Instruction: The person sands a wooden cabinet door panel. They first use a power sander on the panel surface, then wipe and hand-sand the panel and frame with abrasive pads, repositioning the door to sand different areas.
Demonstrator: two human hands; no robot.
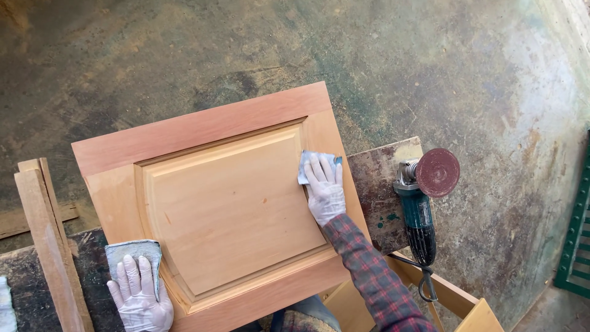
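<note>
The wooden cabinet door [227, 203] lies flat on the worktop [375, 190]. The right hand [324, 190], at 3 o'clock, presses a gray sanding cloth [307, 161] flat on its frame. The left hand [140, 295], at 7 o'clock, lies spread on another gray cloth [132, 251]. An angle grinder [424, 197] rests just beside the door.

Both gloved hands are lying palm down, fingers spread: the left hand [140, 294] nearer the body, the right hand [324, 190] reaching farther forward.
</note>
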